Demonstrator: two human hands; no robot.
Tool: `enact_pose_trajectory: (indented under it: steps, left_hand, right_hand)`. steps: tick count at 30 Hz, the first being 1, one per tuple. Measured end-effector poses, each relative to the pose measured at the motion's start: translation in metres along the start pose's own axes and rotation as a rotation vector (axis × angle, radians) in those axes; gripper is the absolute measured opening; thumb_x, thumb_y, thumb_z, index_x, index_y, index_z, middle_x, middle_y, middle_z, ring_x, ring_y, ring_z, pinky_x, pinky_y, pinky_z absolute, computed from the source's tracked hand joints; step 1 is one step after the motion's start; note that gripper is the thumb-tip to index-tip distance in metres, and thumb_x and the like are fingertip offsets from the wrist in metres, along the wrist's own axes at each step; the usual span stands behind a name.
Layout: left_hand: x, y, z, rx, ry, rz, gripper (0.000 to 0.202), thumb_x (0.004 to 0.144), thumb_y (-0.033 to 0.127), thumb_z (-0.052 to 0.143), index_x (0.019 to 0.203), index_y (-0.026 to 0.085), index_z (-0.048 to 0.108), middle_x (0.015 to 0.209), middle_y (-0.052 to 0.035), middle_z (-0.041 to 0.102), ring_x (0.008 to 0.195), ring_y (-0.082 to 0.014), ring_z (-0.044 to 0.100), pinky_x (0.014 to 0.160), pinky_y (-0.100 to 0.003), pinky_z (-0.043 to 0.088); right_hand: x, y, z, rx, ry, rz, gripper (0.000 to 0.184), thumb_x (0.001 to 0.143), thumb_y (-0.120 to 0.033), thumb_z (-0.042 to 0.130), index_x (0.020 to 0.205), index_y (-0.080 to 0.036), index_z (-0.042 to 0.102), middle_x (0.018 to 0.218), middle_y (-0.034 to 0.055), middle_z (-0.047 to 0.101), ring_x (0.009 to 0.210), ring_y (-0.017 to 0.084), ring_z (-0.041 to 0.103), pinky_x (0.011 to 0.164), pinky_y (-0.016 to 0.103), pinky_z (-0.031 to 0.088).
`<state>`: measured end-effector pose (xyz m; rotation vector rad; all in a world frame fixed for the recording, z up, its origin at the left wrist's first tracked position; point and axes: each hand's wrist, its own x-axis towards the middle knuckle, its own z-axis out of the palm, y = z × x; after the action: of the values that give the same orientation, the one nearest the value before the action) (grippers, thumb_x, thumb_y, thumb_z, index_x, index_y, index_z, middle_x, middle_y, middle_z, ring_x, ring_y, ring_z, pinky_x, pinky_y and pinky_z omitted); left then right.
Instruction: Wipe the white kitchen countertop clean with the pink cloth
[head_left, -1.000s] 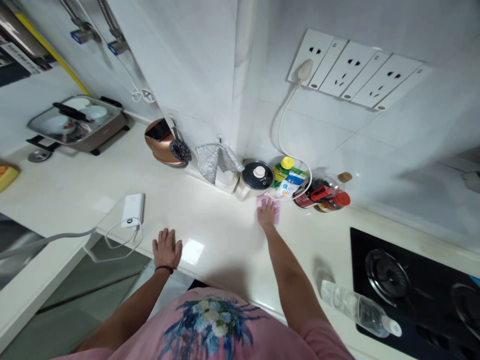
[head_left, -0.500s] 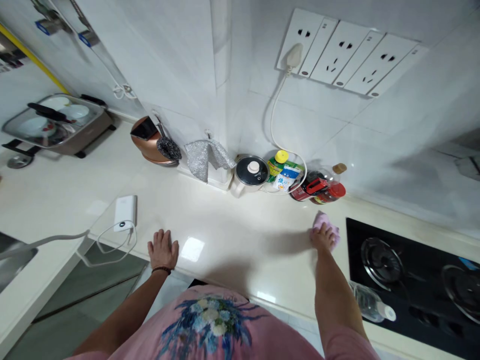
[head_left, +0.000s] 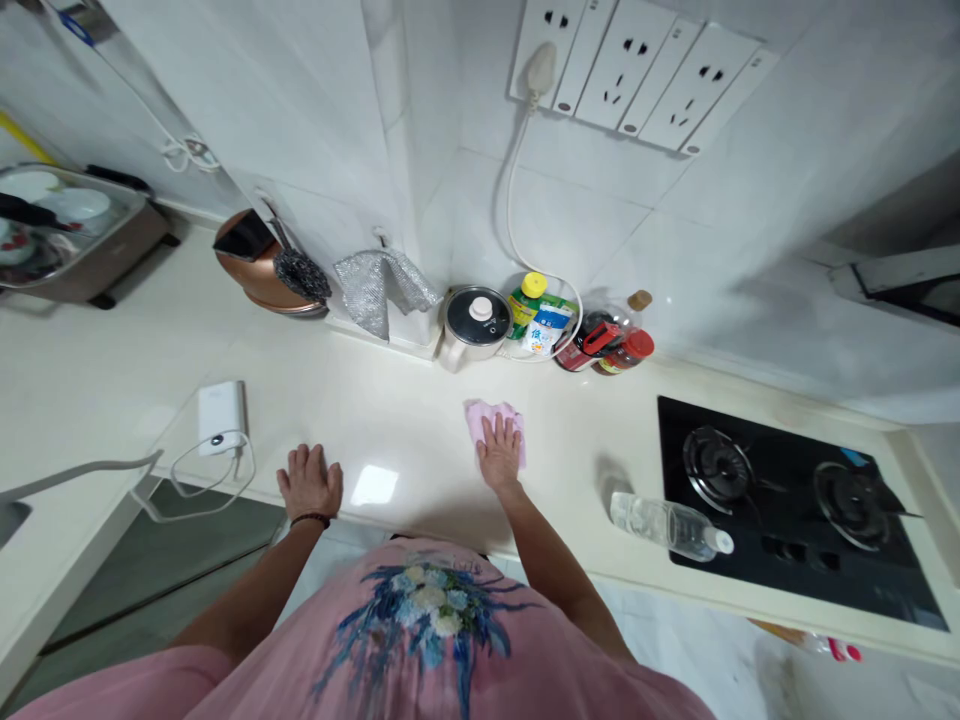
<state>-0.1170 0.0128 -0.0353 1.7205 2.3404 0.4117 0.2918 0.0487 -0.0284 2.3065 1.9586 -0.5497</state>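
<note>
My right hand (head_left: 499, 455) holds a pink cloth (head_left: 477, 412) down against the cream countertop (head_left: 420, 420), its fingers stretched over the fabric. The cloth lies spread under the palm, in front of the small lidded electric pot (head_left: 478, 325). To the left, my left hand (head_left: 310, 484) rests on the counter's front edge with nothing in it, fingers somewhat apart and a dark bracelet at the wrist. Close by that hand is a white power bank (head_left: 220, 415) with a looped white cable (head_left: 251, 470).
Against the wall stand a yellow-capped bottle (head_left: 527, 305) and red-lidded jars (head_left: 626, 352). At right, a clear plastic bottle (head_left: 664, 522) lies partly over the black gas hob (head_left: 780, 430). Back left are a copper-coloured pan (head_left: 232, 262), a silvery cloth (head_left: 367, 285) and an electric pan (head_left: 112, 255) holding bowls.
My right hand has slid left across the counter with the pink cloth, from beside the hob to before the pot. My left hand stays on the edge. The view has shifted right.
</note>
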Motion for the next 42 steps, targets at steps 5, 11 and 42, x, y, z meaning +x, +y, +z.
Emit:
enact_pose_trajectory:
  steps: [5, 11, 42]
  left_hand:
    - [0.000, 0.001, 0.001, -0.020, 0.016, -0.012, 0.067, 0.105, 0.043, 0.043, 0.162, 0.008, 0.051, 0.175, -0.0238, 0.037, 0.167, -0.0373, 0.022, 0.135, -0.064, 0.012]
    - [-0.001, 0.000, 0.001, -0.065, 0.035, 0.000, 0.068, 0.105, 0.044, 0.043, 0.165, 0.011, 0.048, 0.176, -0.0228, 0.035, 0.167, -0.0378, 0.021, 0.134, -0.065, 0.010]
    - [-0.002, 0.006, -0.013, -0.116, 0.007, 0.038, 0.063, 0.103, 0.040, 0.044, 0.158, 0.010, 0.052, 0.172, -0.0227, 0.039, 0.165, -0.0389, 0.022, 0.134, -0.066, 0.010]
  right_hand:
    - [-0.027, 0.063, -0.011, -0.015, 0.056, 0.072, 0.065, 0.110, -0.042, 0.029, 0.174, -0.032, 0.033, 0.184, 0.0041, 0.026, 0.171, 0.027, 0.016, 0.137, 0.056, 0.016]
    - [-0.051, 0.162, -0.049, 0.054, 0.260, 0.509, 0.069, 0.109, -0.039, 0.017, 0.177, -0.027, 0.026, 0.183, 0.0144, 0.025, 0.169, 0.032, 0.021, 0.132, 0.065, 0.024]
    - [-0.170, 0.053, 0.047, 0.045, 0.253, 0.488, 0.067, 0.111, -0.043, 0.026, 0.175, -0.024, 0.032, 0.181, 0.0170, 0.031, 0.168, 0.038, 0.021, 0.130, 0.066, 0.024]
